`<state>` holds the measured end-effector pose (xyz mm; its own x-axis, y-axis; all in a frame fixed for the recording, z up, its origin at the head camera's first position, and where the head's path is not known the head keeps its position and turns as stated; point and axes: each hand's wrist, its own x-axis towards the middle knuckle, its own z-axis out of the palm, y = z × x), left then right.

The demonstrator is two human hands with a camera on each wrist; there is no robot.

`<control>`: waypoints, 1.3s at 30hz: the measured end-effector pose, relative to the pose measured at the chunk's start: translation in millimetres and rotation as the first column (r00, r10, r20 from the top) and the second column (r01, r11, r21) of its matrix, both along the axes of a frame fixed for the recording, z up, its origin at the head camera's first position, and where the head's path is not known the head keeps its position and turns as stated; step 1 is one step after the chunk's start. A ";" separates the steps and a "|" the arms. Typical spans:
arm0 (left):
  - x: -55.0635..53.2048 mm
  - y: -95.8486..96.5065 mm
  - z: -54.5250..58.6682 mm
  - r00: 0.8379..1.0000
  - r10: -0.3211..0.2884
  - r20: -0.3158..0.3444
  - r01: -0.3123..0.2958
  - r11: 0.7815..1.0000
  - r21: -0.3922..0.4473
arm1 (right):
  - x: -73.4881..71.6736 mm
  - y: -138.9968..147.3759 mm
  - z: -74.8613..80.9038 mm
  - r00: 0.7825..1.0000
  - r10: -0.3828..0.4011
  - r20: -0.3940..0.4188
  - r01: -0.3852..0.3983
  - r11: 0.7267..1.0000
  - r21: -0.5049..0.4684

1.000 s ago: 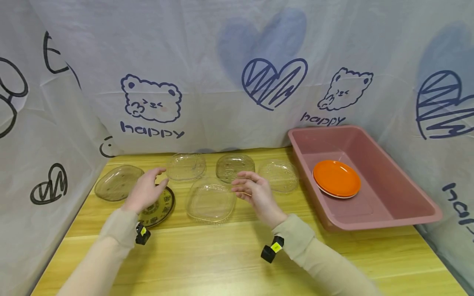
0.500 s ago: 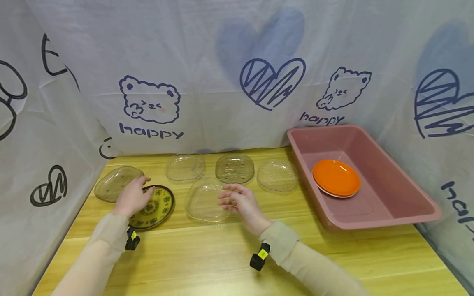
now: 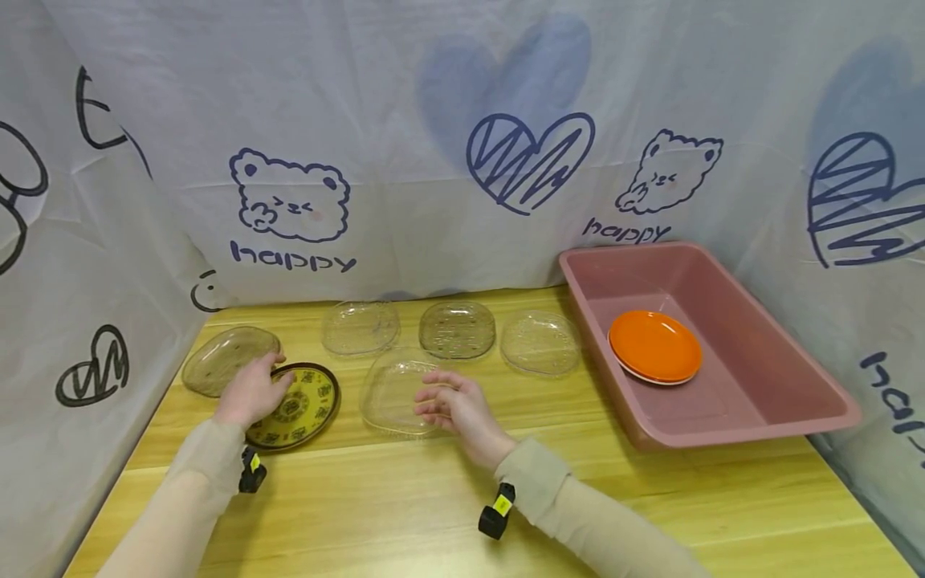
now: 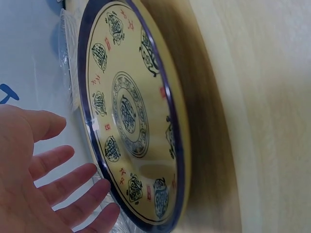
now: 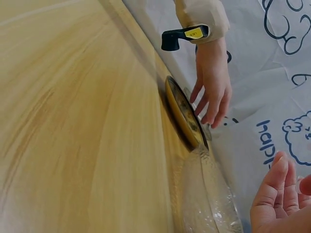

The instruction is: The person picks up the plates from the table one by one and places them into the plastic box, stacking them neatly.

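A round yellow plate [image 3: 307, 409] with a dark rim and printed motifs lies on the table at the left. My left hand [image 3: 253, 391] is over its left side, fingers loosely spread and holding nothing. From the left wrist camera, the fingers [image 4: 80, 199] appear beside the plate's rim; whether they touch it I cannot tell. My right hand [image 3: 462, 413] hovers at the right part of a clear plate [image 3: 393, 397], partly covering it. Its fingers are relaxed with nothing in them. In the right wrist view both the left hand [image 5: 213, 82] and part of the right hand [image 5: 277, 199] show.
Behind lie a smoky clear plate [image 3: 224, 361], a clear plate [image 3: 360, 327], a darker see-through plate [image 3: 458, 329] and another clear one [image 3: 540, 343]. A pink basin [image 3: 751, 401] at the right holds an orange plate [image 3: 655, 347] stacked on something white-edged. White cloth [image 3: 405, 201] walls the table.
Both hands have moved left and slightly toward the front. My left hand now uncovers more of the yellow plate; my right hand has come over the clear plate. The plates stay put.
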<state>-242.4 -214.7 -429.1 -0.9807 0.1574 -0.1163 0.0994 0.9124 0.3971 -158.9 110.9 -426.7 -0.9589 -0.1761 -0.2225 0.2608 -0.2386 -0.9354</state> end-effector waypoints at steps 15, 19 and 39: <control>-2.5 -6.1 -0.4 1.000 0.022 0.007 -0.022 1.000 -0.005 | 2.4 -5.9 -4.4 1.000 0.015 -0.004 -0.015 1.000 -0.010; -2.6 -5.2 0.4 1.000 0.024 0.015 -0.024 1.000 -0.005 | 3.0 -6.7 -5.1 1.000 0.020 -0.001 -0.020 1.000 -0.019; 0.4 -4.2 -2.7 0.999 -0.007 -0.032 0.007 1.000 0.015 | 6.9 -12.0 -6.9 0.999 0.021 0.028 -0.020 0.999 -0.026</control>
